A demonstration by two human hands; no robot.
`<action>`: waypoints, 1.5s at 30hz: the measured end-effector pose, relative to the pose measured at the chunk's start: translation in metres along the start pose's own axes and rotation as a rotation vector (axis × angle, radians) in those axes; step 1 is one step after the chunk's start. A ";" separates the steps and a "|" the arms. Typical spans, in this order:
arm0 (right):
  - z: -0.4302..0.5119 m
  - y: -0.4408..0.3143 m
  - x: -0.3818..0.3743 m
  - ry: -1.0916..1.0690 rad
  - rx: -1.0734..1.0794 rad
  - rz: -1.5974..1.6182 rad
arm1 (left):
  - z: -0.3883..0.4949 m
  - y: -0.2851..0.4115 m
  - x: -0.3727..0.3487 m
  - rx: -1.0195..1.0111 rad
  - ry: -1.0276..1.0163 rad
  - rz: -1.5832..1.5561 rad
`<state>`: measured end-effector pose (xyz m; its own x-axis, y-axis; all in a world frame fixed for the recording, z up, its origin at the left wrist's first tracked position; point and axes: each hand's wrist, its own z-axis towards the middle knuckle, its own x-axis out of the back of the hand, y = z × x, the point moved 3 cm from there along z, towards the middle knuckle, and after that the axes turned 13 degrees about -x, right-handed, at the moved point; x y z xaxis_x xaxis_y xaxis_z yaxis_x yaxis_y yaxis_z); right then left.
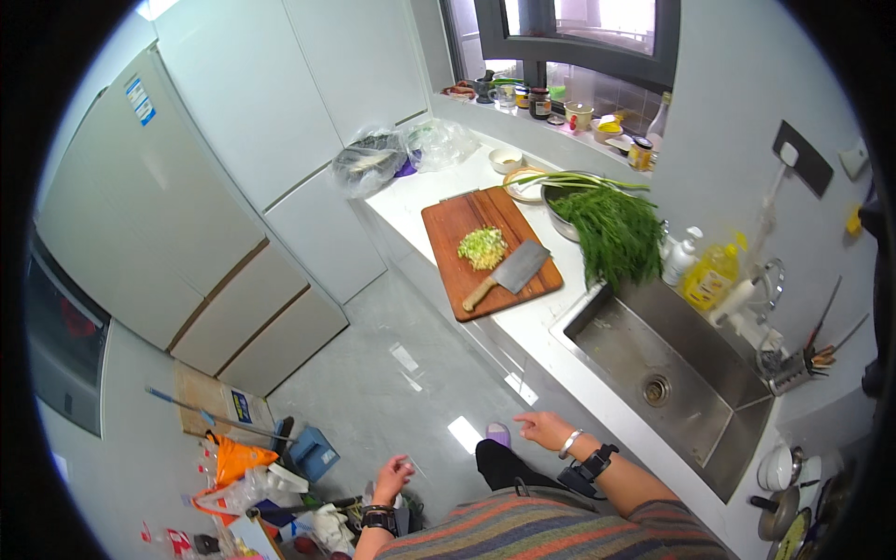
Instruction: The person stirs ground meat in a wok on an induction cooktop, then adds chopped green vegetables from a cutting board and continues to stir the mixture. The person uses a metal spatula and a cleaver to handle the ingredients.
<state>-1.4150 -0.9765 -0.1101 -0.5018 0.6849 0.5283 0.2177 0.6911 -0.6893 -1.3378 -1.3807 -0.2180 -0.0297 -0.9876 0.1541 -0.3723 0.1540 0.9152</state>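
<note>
My left hand [393,479] hangs over the floor at the lower middle, fingers loosely apart, holding nothing. To its right, my right hand [543,428] is held in front of the counter's side, also without anything in it. On the white counter lies a wooden cutting board [448,210]. A heap of finely chopped pale green and yellowish vegetable [481,246] sits on the board. Beside the heap a cleaver [521,267] with a wooden handle rests flat. Long leafy greens [612,227] and spring onion stalks overhang a metal bowl [560,222] behind the board.
A stainless steel sink [630,343] is set into the counter at right, near a soap bottle [679,257] and a yellow detergent jug [715,273]. Plastic bags [371,164] lie at the counter's far end. Clutter with a blue dustpan [313,453] stands at lower left, below the refrigerator [150,203].
</note>
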 end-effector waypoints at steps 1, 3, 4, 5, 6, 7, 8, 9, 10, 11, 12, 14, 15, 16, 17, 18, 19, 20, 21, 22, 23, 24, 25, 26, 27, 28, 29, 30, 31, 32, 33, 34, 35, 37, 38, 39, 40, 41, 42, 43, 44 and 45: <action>0.029 -0.009 0.007 0.032 0.002 0.027 | 0.014 0.002 0.004 0.004 -0.102 0.063; 0.082 -0.029 0.021 0.139 0.040 0.122 | 0.035 -0.004 0.024 0.120 -0.149 0.150; 0.107 -0.040 0.025 0.186 0.030 0.160 | 0.047 -0.006 0.041 0.151 -0.156 0.207; 0.134 -0.054 0.034 0.252 0.068 0.097 | 0.059 -0.009 0.057 0.220 -0.153 0.274; 0.158 -0.067 0.042 0.295 0.041 0.010 | 0.071 -0.012 0.072 0.229 -0.060 0.294; 0.175 -0.080 0.050 0.365 0.089 0.083 | 0.079 -0.013 0.084 0.185 -0.017 0.274; 0.191 -0.093 0.059 0.430 0.106 0.135 | 0.088 -0.013 0.096 0.170 0.037 0.252; 0.203 -0.102 0.071 0.500 0.126 0.185 | 0.101 -0.013 0.106 0.157 0.100 0.231; 0.214 -0.108 0.080 0.504 0.053 0.160 | 0.116 -0.015 0.113 0.206 0.089 0.247; 0.224 -0.114 0.087 0.506 -0.020 0.141 | 0.132 -0.016 0.117 0.187 0.028 0.215; 0.234 -0.121 0.091 0.512 -0.083 0.127 | 0.149 -0.016 0.122 0.179 -0.027 0.205; 0.243 -0.125 0.098 0.484 -0.200 0.128 | 0.198 -0.008 0.129 0.209 -0.145 0.299; 0.247 -0.126 0.098 0.475 -0.280 0.135 | 0.227 0.003 0.130 0.111 -0.198 0.329; 0.250 -0.127 0.098 0.496 -0.329 0.135 | 0.261 0.017 0.128 0.072 -0.242 0.389; 0.253 -0.129 0.097 0.553 -0.352 0.118 | 0.294 0.033 0.125 0.049 -0.287 0.457; 0.256 -0.132 0.095 0.607 -0.361 0.091 | 0.328 0.056 0.118 -0.093 -0.333 0.495; 0.262 -0.136 0.092 0.655 -0.399 0.058 | 0.365 0.082 0.111 -0.220 -0.376 0.553; 0.269 -0.142 0.089 0.723 -0.432 0.053 | 0.399 0.111 0.102 -0.297 -0.420 0.550; 0.275 -0.147 0.087 0.788 -0.470 0.043 | 0.432 0.140 0.091 -0.362 -0.457 0.543; 0.279 -0.151 0.084 0.848 -0.509 0.023 | 0.461 0.168 0.080 -0.425 -0.520 0.526; 0.283 -0.154 0.080 0.889 -0.572 0.045 | 0.486 0.196 0.066 -0.502 -0.572 0.463; 0.288 -0.157 0.078 0.931 -0.633 0.063 | 0.507 0.221 0.052 -0.529 -0.644 0.430; 0.290 -0.158 0.076 0.972 -0.679 0.083 | 0.525 0.246 0.036 -0.590 -0.706 0.332; 0.291 -0.159 0.074 1.016 -0.685 0.101 | 0.539 0.265 0.021 -0.635 -0.741 0.348; 0.291 -0.159 0.072 1.042 -0.724 0.148 | 0.549 0.284 0.007 -0.687 -0.771 0.336; 0.291 -0.158 0.071 1.066 -0.757 0.195 | 0.556 0.298 -0.004 -0.699 -0.800 0.337; 0.289 -0.157 0.069 1.096 -0.789 0.237 | 0.560 0.311 -0.015 -0.714 -0.822 0.336; 0.289 -0.156 0.068 1.108 -0.812 0.258 | 0.561 0.321 -0.028 -0.741 -0.833 0.318; 0.286 -0.158 0.069 1.179 -0.776 0.257 | 0.560 0.328 -0.039 -0.762 -0.836 0.310; 0.283 -0.160 0.069 1.231 -0.757 0.262 | 0.556 0.334 -0.049 -0.793 -0.829 0.285; 0.279 -0.161 0.069 1.286 -0.729 0.264 | 0.552 0.337 -0.057 -0.820 -0.811 0.267; 0.275 -0.164 0.068 1.278 -0.774 0.282 | 0.547 0.340 -0.064 -0.846 -0.823 0.259; 0.269 -0.167 0.066 1.325 -0.736 0.349 | 0.542 0.341 -0.070 -0.863 -0.825 0.260; 0.256 -0.176 0.059 1.415 -0.642 0.465 | 0.532 0.341 -0.078 -0.902 -0.817 0.283; 0.250 -0.177 0.051 1.384 -0.594 0.710 | 0.528 0.343 -0.081 -0.957 -0.800 0.276; 0.244 -0.178 0.043 1.355 -0.536 0.938 | 0.526 0.347 -0.086 -1.024 -0.788 0.289; 0.241 -0.180 0.032 1.312 -0.480 1.170 | 0.524 0.349 -0.089 -1.083 -0.781 0.306; 0.242 -0.182 0.022 1.306 -0.482 1.229 | 0.523 0.351 -0.094 -1.128 -0.774 0.335; 0.244 -0.182 0.014 1.303 -0.483 1.284 | 0.523 0.354 -0.102 -1.175 -0.768 0.358; 0.247 -0.181 0.007 1.305 -0.483 1.322 | 0.524 0.357 -0.112 -1.225 -0.762 0.375; 0.254 -0.182 0.001 1.304 -0.442 1.359 | 0.526 0.359 -0.121 -1.219 -0.796 0.379; 0.259 -0.182 -0.006 1.340 -0.446 1.378 | 0.528 0.359 -0.131 -1.212 -0.804 0.379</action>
<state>-1.6687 -1.1668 -0.1164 0.9612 0.2718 -0.0462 0.1058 -0.5184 -0.8485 -1.9578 -1.2115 -0.1063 -0.5829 -0.5750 0.5741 0.7338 -0.0690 0.6759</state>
